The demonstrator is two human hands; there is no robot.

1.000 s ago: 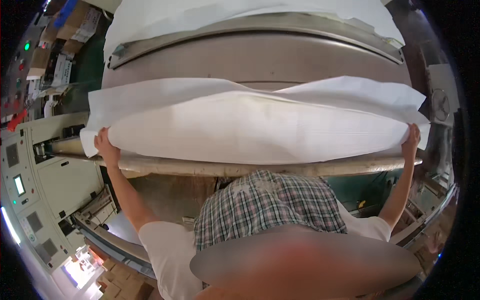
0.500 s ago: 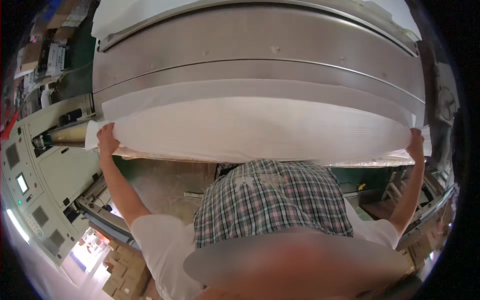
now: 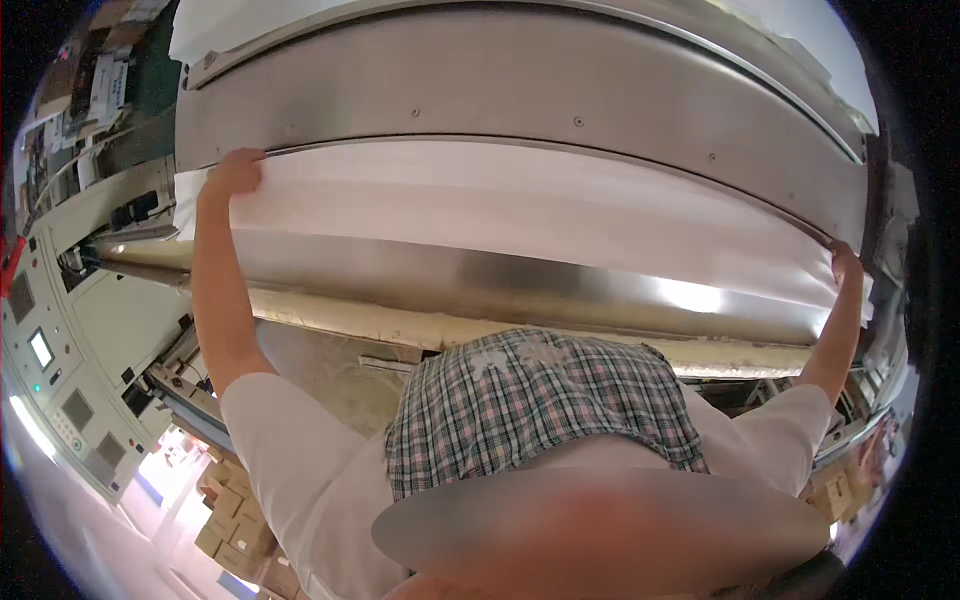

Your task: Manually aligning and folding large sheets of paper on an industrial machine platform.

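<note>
A wide white sheet, thin and slightly creased, is stretched from side to side in front of me. Its far edge lies along the seam at the foot of a brushed metal panel. My left hand is closed on the sheet's far left corner, close to that seam; part of the fingers is hidden under the palm. At the other end, my right hand pinches the sheet's right edge. Below the sheet shows a bare strip of shiny metal, bordered nearest me by a pale yellowish padded edge.
At left stands a pale control cabinet with a small lit screen. Cardboard boxes are stacked at lower left. A checked cloth covers my front, close to the padded edge. More white material lies above the metal panel.
Both hands have carried the white sheet away from my body, the left one farther, up to the panel's seam. The shiny strip and padded edge are now uncovered.
</note>
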